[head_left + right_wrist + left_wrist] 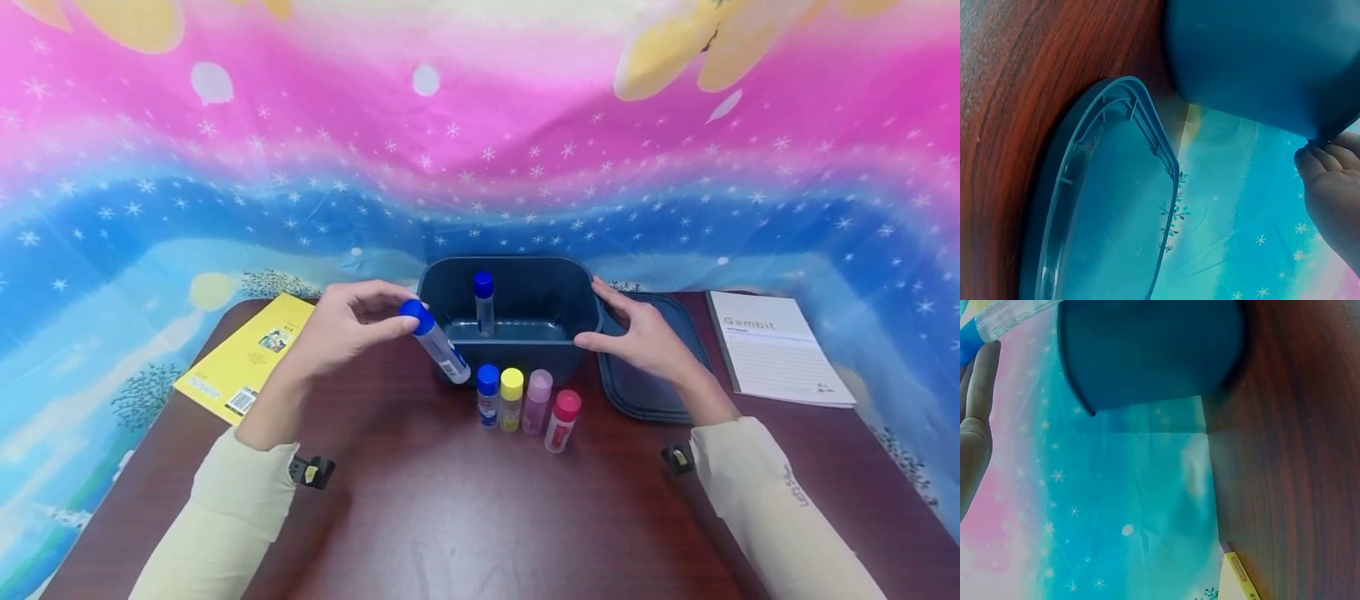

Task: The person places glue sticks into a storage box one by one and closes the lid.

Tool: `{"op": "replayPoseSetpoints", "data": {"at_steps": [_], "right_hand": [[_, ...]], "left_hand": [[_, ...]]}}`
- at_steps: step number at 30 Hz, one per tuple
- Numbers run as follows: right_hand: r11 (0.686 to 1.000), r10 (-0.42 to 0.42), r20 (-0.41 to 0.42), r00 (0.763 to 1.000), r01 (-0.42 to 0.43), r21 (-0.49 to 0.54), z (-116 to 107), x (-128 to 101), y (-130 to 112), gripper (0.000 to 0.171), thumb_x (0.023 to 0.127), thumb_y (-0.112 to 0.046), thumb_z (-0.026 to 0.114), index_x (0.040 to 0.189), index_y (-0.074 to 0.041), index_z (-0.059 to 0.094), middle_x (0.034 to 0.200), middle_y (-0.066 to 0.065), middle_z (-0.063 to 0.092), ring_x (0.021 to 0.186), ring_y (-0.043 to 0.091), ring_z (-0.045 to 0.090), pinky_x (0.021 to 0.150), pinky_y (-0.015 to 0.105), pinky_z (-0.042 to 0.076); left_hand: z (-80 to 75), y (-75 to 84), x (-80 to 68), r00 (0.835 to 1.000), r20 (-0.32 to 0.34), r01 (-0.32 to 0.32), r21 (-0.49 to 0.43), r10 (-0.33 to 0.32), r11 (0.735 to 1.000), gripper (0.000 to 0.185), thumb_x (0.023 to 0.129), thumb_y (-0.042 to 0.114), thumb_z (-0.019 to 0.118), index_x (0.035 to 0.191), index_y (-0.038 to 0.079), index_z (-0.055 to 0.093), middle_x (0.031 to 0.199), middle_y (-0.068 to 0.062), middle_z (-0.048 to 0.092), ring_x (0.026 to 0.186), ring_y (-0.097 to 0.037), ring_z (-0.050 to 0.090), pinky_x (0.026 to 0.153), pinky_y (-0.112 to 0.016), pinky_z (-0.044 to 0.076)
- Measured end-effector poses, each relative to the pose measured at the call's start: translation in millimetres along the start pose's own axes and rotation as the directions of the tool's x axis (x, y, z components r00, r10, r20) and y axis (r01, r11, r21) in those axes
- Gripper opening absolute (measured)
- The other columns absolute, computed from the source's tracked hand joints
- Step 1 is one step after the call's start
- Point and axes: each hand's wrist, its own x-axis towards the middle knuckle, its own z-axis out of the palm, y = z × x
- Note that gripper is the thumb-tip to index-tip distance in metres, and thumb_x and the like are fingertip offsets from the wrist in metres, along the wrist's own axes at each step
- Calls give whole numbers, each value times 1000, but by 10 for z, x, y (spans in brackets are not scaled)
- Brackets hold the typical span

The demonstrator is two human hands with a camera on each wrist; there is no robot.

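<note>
My left hand [348, 325] pinches a large glue stick [442, 350] by its blue cap between thumb and fingers. The stick tilts, its lower end overlapping the front left of a dark blue plastic bin [517, 362] in the head view. My right hand [641, 333] holds the bin's right end, with thumb and fingertips at the rim. Inside the bin stands another blue-capped glue stick [484, 304]. Before the bin are a small blue-capped glue stick [488, 396], a yellow-capped one [512, 400], a pink one [537, 402] and a red-capped one [562, 421], all upright.
The bin's lid [1116, 206] lies on the brown table [465, 517], right of the bin. A yellow book [225, 367] is at the left and a white Gambit notebook [780, 346] at the right. A patterned cloth [480, 192] hangs behind.
</note>
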Motion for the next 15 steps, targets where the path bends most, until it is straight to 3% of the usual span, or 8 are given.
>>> {"op": "replayPoseSetpoints", "data": {"at_steps": [9, 12, 15], "right_hand": [[1000, 3, 2, 1000, -3, -10, -8, 7, -20, 90, 92, -43, 75, 162, -17, 25, 166, 9, 26, 148, 40, 28, 112, 63, 31], [1000, 2, 8, 1000, -2, -14, -15, 5, -25, 89, 92, -43, 74, 162, -17, 25, 166, 9, 25, 148, 40, 28, 113, 62, 31], [1000, 0, 15, 1000, 0, -20, -19, 2, -20, 89, 93, -43, 74, 162, -16, 24, 166, 10, 25, 148, 40, 28, 113, 63, 31]], "left_hand": [[-109, 58, 19, 985, -157, -103, -185, 74, 977, 23, 90, -5, 72, 113, -1, 74, 103, -9, 76, 91, -23, 73, 82, -31, 59], [-99, 66, 41, 979, -188, -127, -261, 79, 957, 24, 91, -8, 70, 113, -1, 74, 105, -9, 76, 92, -21, 73, 83, -32, 59], [-73, 71, 65, 976, -205, -131, -279, 75, 951, 25, 90, -8, 70, 114, 0, 74, 106, -9, 76, 93, -21, 73, 83, -32, 59]]}}
